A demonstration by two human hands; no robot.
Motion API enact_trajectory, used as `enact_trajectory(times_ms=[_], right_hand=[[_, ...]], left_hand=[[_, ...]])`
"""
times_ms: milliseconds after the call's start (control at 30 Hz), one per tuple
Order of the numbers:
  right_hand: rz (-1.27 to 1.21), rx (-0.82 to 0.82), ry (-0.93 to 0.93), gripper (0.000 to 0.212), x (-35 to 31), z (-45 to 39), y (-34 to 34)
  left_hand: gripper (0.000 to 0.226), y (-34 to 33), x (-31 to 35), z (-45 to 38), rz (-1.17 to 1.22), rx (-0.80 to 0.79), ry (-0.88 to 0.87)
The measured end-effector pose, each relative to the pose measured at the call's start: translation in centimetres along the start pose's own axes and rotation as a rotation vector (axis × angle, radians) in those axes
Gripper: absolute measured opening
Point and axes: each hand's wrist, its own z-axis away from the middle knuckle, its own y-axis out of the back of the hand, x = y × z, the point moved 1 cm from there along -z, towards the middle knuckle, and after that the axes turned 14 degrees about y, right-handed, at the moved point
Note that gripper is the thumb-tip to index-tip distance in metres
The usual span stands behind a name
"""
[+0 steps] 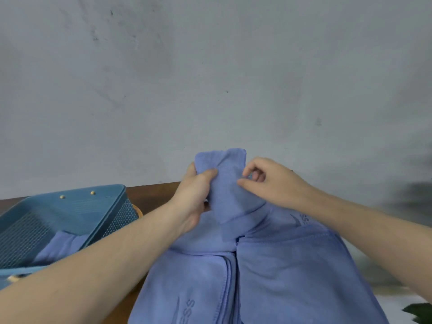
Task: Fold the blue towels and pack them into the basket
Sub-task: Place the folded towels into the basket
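your left hand [195, 195] grips the raised blue towel [228, 185] above the tabletop [149, 195]; your right hand [268, 181] pinches its edge. match the corners before creasing, keep it clear of the towels below [280, 272], then carry it left to the basket [70, 206].

My view cuts the basket [70, 206] at the left edge, and my left forearm hides its near rim. The lower blue towels [280, 277] run off the bottom edge. The desk's [152, 195] right side is a blur.
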Motion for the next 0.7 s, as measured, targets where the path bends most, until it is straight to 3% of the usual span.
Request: enact_trajectory(times_ms=[67,167,200,267,367,500,700], right_hand=[[-0.112,0.044,-0.120,0.037,0.1,-1.0,-0.4],[-0.413,-0.025,-0.325,0.079,-1.4,-2.4,-1.5],[-0.550,-0.063,-0.364,0.075,-2.2,-2.8,-1.9],[-0.843,-0.131,-0.416,0.044,-4.3,-3.5,-3.0],[-1.046,-0.198,-0.442,0.041,-6.8,-4.4,-5.3],[-1.002,-0.230,-0.384,0.044,-9.9,-6.7,-8.8],[-0.738,-0.171,-0.281,0.019,-15.2,-10.9,-16.0]], left_hand=[[0.025,1.8,0.9,0.2,-0.010,-0.032,-0.017],[0.030,4.7,2.5,0.7,-0.016,-0.124,-0.004],[0.032,5.6,3.0,1.0,-0.013,-0.145,0.016],[0.035,8.0,3.9,1.5,0.005,-0.191,0.068],[0.035,12.1,4.5,1.5,0.005,-0.223,0.135],[0.034,18.4,5.1,0.9,0.004,-0.191,0.134],[0.030,27.7,5.8,-0.3,-0.001,-0.122,0.086]])
